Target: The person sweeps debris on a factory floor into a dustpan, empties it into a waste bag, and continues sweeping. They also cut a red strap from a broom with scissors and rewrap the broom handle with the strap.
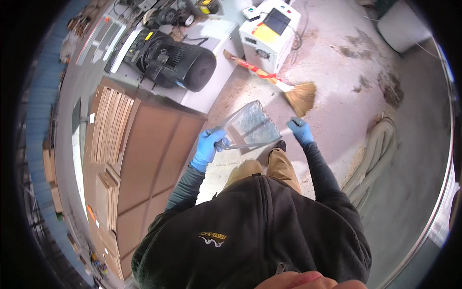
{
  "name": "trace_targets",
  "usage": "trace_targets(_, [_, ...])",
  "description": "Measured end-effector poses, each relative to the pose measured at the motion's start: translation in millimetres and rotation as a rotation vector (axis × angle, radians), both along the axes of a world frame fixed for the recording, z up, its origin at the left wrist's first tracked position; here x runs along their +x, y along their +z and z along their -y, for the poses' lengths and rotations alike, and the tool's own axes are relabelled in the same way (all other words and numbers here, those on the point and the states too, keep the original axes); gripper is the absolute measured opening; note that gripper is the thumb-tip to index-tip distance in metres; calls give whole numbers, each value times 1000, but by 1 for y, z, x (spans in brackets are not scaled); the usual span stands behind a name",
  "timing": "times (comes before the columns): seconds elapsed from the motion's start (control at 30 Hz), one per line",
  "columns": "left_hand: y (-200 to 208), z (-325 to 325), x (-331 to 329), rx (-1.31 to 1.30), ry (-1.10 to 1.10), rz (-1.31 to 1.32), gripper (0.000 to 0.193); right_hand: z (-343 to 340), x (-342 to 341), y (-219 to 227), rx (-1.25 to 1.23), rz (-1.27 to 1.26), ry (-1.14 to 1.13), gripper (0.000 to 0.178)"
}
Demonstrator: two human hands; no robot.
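Clasping a dustpan (254, 124), the left grip (208, 146) curled around its edge; the right grip (301, 131) balled, contents unclear.

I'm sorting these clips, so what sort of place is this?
Probably a workshop or small factory: there's a big black motor, a stack of brown boards and a white box with a screen.

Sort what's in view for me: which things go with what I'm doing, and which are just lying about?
Seem to belong:
scoop-shaped pan, held in your left hand
straw broom, its bristles near your right hand

Seem just standing or lying about:
black motor
white box with a screen
pale hose
brown stacked panels
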State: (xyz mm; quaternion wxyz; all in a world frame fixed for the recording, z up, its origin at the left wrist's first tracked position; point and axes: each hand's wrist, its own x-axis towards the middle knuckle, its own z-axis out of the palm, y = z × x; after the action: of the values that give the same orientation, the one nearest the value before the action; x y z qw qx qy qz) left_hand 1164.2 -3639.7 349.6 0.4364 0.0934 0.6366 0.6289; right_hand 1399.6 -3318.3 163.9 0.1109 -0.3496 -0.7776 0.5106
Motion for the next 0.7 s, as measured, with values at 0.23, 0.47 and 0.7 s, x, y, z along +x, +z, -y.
trace_targets(0.23, [-32, -35, -43, -120, 233, 40, 30, -79, -152, -68, -733, 3, -159, 20])
trace_targets(0.47, [-97, -49, -105, -157, 275, 128, 28, -104, -269, -133, -872, 129, -179, 28])
trace_targets(0.7, [-141, -71, -132, -259, 289, 261, 31, -134, -378, -239, -1132, 218, -201, 47])
